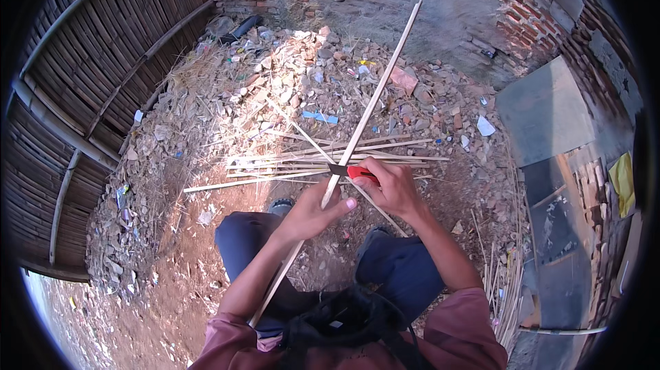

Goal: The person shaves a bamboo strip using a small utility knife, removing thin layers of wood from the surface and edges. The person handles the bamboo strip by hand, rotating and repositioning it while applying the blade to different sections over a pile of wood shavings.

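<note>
Head view: left hand [313,213] grips bamboo strip [377,94], right hand [393,190] grips red knife [361,175] beyond those fingers, apparently paring, next needing steady pressure.

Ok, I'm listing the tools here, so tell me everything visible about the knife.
The knife has a red handle, seemingly plastic, and a broad, dark, metal-looking blade, bared. It points left, handle partly hidden in the right grip. The blade crosses the long pale strip, apparently touching it; its cutting edge is unclear.
</note>
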`<action>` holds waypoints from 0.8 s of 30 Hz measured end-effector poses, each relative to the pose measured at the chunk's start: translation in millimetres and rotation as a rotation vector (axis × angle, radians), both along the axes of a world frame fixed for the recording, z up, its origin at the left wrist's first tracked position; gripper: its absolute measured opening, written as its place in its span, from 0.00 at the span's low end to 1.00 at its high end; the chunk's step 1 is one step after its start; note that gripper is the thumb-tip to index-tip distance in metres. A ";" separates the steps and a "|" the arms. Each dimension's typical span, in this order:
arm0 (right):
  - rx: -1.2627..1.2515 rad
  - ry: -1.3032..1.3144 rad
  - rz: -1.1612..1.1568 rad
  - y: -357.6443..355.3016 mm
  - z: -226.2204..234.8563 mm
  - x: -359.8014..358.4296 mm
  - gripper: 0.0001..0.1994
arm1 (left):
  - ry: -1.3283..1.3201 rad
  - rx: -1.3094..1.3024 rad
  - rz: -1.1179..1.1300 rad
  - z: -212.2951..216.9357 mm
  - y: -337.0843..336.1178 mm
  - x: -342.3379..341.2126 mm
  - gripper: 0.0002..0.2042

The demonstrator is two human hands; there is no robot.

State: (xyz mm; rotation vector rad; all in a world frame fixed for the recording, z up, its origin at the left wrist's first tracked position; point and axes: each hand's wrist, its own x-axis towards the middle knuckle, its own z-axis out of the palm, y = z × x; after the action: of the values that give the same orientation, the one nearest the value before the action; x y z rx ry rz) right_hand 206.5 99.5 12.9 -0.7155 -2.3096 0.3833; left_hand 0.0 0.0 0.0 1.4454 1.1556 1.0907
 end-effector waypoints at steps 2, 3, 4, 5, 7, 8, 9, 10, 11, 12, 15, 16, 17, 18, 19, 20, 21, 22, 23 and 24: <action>0.009 -0.034 0.028 -3.3 -2.1 -0.7 0.18 | 0.008 0.008 0.008 -14.3 -1.7 1.3 0.18; 0.003 -0.030 0.025 -3.7 -5.3 -1.6 0.18 | 0.001 -0.030 0.006 -13.0 -1.9 0.2 0.18; -0.004 -0.027 0.021 -4.0 -8.2 -2.6 0.17 | -0.007 -0.068 0.003 -10.4 -3.0 -1.1 0.19; -0.009 -0.024 0.017 -4.3 -10.8 -3.6 0.17 | -0.014 -0.106 0.000 -7.9 -3.7 -2.1 0.21; -0.033 -0.050 0.015 -6.4 -9.7 -5.5 0.16 | 0.031 -0.083 0.049 -6.3 -6.8 0.0 0.21; -0.045 -0.063 0.013 -7.1 -10.0 -6.4 0.16 | 0.054 -0.072 0.072 -7.3 -7.9 0.7 0.21; -0.027 -0.055 0.023 -6.2 -9.6 -6.7 0.16 | 0.073 -0.044 0.092 -9.5 -8.2 1.1 0.21; -0.009 -0.046 0.032 -5.0 -9.2 -7.3 0.15 | 0.092 -0.016 0.112 -13.4 -9.0 1.7 0.21; 0.009 -0.037 0.041 -3.9 -8.8 -7.7 0.15 | 0.112 0.011 0.132 -15.6 -9.3 2.1 0.21; 0.010 -0.051 0.041 -3.2 -8.4 -7.5 0.15 | 0.123 0.013 0.136 -16.1 -8.9 2.2 0.20; 0.019 -0.066 0.032 -2.3 -5.5 -7.8 0.14 | 0.156 0.007 0.148 -15.7 -8.2 2.3 0.20; 0.028 -0.053 0.022 -2.9 -4.6 -9.2 0.14 | 0.166 -0.002 0.153 -13.4 -8.7 2.4 0.19; 0.036 -0.040 0.013 -3.5 -4.5 -10.1 0.14 | 0.175 -0.010 0.157 -11.8 -9.1 2.4 0.19; 0.038 -0.044 -0.006 -3.6 -4.1 -10.6 0.14 | 0.191 -0.010 0.162 -10.0 -9.1 1.9 0.19; 0.039 -0.048 -0.025 -3.6 -4.4 -11.1 0.14 | 0.207 -0.009 0.167 -8.6 -9.2 1.2 0.19; 0.040 -0.053 -0.044 -3.4 -4.8 -11.4 0.14 | 0.223 -0.008 0.173 -7.7 -9.9 0.6 0.19; 0.046 -0.033 -0.046 -0.7 -4.3 -11.0 0.14 | 0.233 0.013 0.181 -7.1 -10.6 0.5 0.18; 0.052 -0.014 -0.047 3.9 -3.6 -10.4 0.14 | 0.244 0.033 0.189 -6.8 -11.7 0.3 0.18; 0.057 0.006 -0.048 7.5 -3.1 -10.1 0.14 | 0.254 0.054 0.198 -6.3 -12.7 -0.2 0.18; 0.064 -0.004 -0.047 8.5 -2.9 -10.5 0.14 | 0.252 0.006 0.199 -3.0 -13.4 -0.6 0.16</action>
State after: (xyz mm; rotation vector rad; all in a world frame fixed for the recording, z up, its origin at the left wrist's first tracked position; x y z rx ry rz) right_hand 196.0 108.0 9.9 -0.7377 -2.2935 0.2853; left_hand -0.6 -13.4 -3.0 1.5289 1.5017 1.0670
